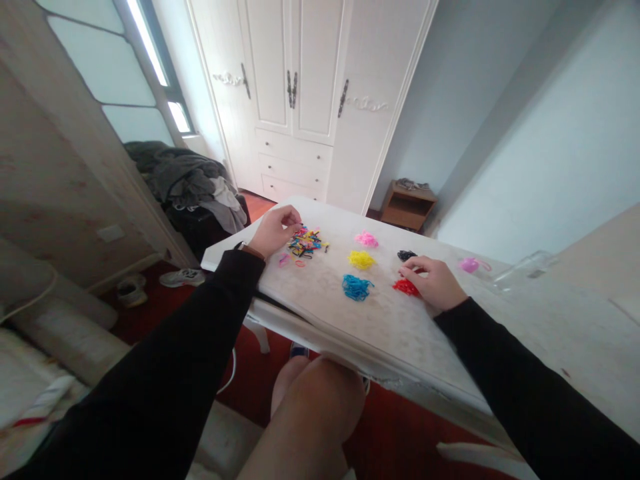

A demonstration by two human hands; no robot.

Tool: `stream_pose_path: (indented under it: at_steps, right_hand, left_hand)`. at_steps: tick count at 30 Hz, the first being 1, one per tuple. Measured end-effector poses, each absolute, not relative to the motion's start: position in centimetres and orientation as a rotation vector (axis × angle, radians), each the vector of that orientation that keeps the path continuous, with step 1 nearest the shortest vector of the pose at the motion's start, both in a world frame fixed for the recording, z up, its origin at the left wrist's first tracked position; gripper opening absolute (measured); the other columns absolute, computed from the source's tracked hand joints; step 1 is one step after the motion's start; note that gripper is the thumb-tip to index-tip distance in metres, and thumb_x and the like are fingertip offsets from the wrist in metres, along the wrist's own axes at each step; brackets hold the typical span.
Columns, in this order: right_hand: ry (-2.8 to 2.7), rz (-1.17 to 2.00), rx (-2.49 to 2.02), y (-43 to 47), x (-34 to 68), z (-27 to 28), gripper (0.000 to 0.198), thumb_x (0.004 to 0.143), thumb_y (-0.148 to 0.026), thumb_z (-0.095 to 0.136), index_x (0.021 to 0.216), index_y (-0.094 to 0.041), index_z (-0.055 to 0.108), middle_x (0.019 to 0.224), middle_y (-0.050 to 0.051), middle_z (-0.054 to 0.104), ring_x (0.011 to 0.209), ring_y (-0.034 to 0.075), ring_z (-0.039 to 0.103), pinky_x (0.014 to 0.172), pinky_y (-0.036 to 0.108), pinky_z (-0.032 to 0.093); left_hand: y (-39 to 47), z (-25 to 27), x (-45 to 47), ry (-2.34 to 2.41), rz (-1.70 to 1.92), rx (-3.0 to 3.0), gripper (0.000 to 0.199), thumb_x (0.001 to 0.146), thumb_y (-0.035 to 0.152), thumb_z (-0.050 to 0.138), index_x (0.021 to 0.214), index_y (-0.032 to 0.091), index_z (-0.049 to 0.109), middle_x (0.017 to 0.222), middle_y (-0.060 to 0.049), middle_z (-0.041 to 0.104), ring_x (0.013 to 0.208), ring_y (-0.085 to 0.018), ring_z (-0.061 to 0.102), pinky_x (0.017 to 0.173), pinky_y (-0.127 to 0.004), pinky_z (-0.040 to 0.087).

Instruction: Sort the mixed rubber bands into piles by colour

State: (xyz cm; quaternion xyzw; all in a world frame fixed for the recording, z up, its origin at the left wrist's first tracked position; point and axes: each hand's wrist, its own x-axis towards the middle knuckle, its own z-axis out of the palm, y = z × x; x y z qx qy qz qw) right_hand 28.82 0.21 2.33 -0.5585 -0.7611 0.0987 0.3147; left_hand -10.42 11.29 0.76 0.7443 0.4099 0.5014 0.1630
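My left hand is closed in a pinch at the edge of a mixed heap of small coloured rubber bands. Something small and dark shows at its fingertips, too small to name. A pink band and an orange band lie just in front of the heap. My right hand has its fingers pinched over a pile of red rubber bands, covering part of it; what they hold is hidden. Close behind it is a black pile. Pink, yellow and blue piles sit between my hands.
On the right of the white table are a pink-purple object and a clear plastic container. Beyond the table stand a white wardrobe and a small wooden cabinet. Clothes are heaped at left.
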Motion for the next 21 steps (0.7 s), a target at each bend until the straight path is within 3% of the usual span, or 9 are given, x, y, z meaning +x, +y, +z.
stream_pose_path:
  at_steps: [7,12,16,21]
  right_hand:
    - [-1.98,0.241,-1.448,0.6,29.1,1.9,0.026,0.083,-0.04,0.061,0.072,-0.021,0.074,0.078,0.007,0.076,0.072,0.023,0.069,0.074,0.037,0.057]
    - [-1.98,0.232,-1.464,0.7,29.3,1.8,0.021,0.082,-0.035,0.061,0.072,-0.021,0.074,0.078,0.007,0.076,0.074,0.023,0.069,0.075,0.036,0.057]
    - [-1.984,0.231,-1.463,0.6,29.3,1.9,0.021,0.083,-0.034,0.062,0.072,-0.02,0.074,0.077,0.007,0.076,0.074,0.023,0.069,0.074,0.037,0.057]
    - [-2.013,0.246,-1.415,0.5,29.1,2.0,0.019,0.083,-0.031,0.063,0.072,-0.02,0.074,0.077,0.007,0.075,0.073,0.022,0.069,0.074,0.036,0.057]
  left_hand:
    - [5.5,1.6,-5.1,0.978,1.284,2.238,0.002,0.085,0.019,0.067,0.085,0.018,0.065,0.08,-0.001,0.072,0.075,-0.015,0.067,0.071,-0.026,0.05]
    - [1.6,0.3,-1.2,0.814,1.098,2.39,0.012,0.091,0.009,0.061,0.087,0.019,0.065,0.089,-0.001,0.074,0.085,-0.016,0.069,0.082,-0.027,0.05]
    - [1.5,-0.4,-0.8,0.788,1.118,2.393,0.008,0.094,0.013,0.065,0.093,0.02,0.069,0.098,-0.002,0.076,0.096,-0.018,0.069,0.092,-0.03,0.05]
    - [1.4,-0.2,-0.9,0.775,1.153,2.318,0.007,0.097,0.02,0.066,0.092,0.02,0.071,0.098,-0.002,0.078,0.095,-0.018,0.07,0.092,-0.031,0.051]
